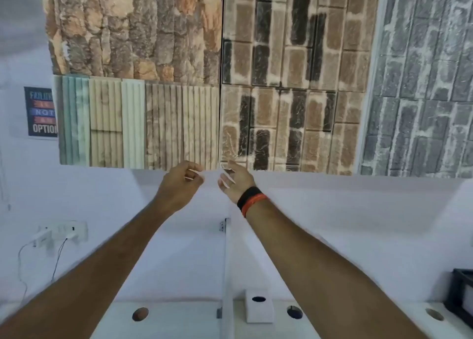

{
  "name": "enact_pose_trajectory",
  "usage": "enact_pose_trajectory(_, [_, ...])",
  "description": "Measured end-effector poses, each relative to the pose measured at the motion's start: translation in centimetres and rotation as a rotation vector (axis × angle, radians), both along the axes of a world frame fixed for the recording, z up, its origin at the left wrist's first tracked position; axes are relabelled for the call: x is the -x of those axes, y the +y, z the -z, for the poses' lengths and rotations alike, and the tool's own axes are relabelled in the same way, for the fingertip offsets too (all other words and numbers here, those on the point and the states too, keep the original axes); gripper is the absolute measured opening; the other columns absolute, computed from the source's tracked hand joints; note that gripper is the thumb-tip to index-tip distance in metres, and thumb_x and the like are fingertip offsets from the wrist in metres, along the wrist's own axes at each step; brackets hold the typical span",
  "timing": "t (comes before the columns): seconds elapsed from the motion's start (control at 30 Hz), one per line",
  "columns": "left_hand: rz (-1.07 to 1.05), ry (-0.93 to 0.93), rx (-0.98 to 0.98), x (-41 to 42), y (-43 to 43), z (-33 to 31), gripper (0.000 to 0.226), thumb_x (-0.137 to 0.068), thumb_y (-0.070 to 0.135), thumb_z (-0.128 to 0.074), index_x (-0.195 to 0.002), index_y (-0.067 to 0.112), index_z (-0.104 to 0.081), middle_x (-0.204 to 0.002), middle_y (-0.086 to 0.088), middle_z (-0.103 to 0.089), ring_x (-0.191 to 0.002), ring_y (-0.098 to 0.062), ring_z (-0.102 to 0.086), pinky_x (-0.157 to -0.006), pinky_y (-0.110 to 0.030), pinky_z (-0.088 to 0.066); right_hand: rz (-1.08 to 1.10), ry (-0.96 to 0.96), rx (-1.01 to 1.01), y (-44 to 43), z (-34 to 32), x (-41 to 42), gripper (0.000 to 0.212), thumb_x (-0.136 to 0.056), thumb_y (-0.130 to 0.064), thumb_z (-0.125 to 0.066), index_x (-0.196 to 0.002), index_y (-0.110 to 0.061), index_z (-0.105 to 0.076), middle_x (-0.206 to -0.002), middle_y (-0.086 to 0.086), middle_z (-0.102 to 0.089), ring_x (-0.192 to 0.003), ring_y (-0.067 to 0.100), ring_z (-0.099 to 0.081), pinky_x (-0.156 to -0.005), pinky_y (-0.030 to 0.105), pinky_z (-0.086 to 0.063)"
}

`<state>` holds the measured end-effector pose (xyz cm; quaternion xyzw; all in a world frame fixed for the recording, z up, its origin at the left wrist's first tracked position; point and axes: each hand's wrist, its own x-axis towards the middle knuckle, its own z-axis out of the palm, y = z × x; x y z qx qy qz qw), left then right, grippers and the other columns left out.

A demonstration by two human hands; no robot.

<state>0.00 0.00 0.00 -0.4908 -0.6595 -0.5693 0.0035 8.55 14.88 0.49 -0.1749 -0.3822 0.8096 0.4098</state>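
Wall: white, with a block of sample panels across its upper part.
Brick panel: tan and dark-brown bricks stood on end, with pale mortar and glossy veined faces. Its bottom edge ends just above the right hand.
Grey brick panel: charcoal bricks with whitish joints, at the wall's right edge.
Stone panel: rough orange-brown rock face, directly above the ribbed panel.
Ribbed panel: upright flutes in bands of grey-green, beige, cream and brownish stone. It meets the brick panel at a vertical seam, and their bottom edges are level.
Left hand: raised just under the ribbed panel's lower right corner, fingers curled inward. I cannot tell whether they pinch anything.
Right hand: raised just under the brick panel's lower left corner, thumb up, fingers loosely bent. I cannot tell whether it grips anything.
Poster: dark with coloured lettering, at the ribbed panel's left edge.
White box: on the desk below, with an oval hole on top.
Wristbands: one black and one orange, on the right wrist.
White slivers: thin pale streaks across the fingers of both hands, too blurred to identify.
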Motion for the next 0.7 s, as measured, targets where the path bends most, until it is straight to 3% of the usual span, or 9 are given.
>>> enact_pose_trajectory(0.13, [-0.011,-0.005,-0.009,0.5,-1.3,0.8,0.016,-0.091,0.017,-0.063,-0.107,0.017,-0.065,-0.091,-0.003,-0.069,-0.085,-0.021,-0.068,-0.078,-0.042,-0.058,0.079,0.014,0.054,-1.3,-0.6,1.1,0.015,-0.088,-0.021,-0.072,-0.100,-0.015,-0.068,-0.127,0.010,-0.049,-0.101,0.023,-0.056,-0.076,0.033,-0.050])
enact_pose_trajectory(0.37, [-0.027,-0.008,-0.125,-0.6,-3.3,2.3,0.015,-0.091,0.012,-0.061,-0.100,0.022,-0.067,-0.093,0.000,-0.070,-0.086,-0.019,-0.069,-0.081,-0.046,-0.059,0.088,0.028,0.011,-3.7,0.9,-1.9,0.014,-0.090,-0.014,-0.071,-0.098,-0.004,-0.065,-0.096,0.010,-0.058,-0.065,0.017,-0.040,-0.058,0.025,-0.043])
enact_pose_trajectory(0.53, [-0.024,-0.016,-0.272,-5.6,-4.5,2.5,0.020,-0.090,0.007,-0.057,-0.092,0.026,-0.064,-0.084,0.009,-0.069,-0.080,-0.020,-0.068,-0.076,-0.047,-0.060,-0.017,0.108,-0.085,-7.2,2.2,-7.1,0.006,-0.095,-0.013,-0.063,-0.099,-0.009,-0.062,-0.090,0.007,-0.060,-0.053,0.010,-0.035,-0.049,0.020,-0.038])
enact_pose_trajectory(0.7, [0.023,0.034,-0.272,-12.8,-4.6,3.9,0.015,-0.093,0.010,-0.055,-0.099,0.022,-0.063,-0.087,0.013,-0.067,-0.081,-0.013,-0.068,-0.075,-0.045,-0.061,-0.127,0.304,-0.134,-11.3,3.9,-16.1,0.009,-0.094,-0.018,-0.061,-0.088,-0.012,-0.058,-0.083,0.006,-0.052,-0.043,0.008,-0.034,-0.045,0.018,-0.035])
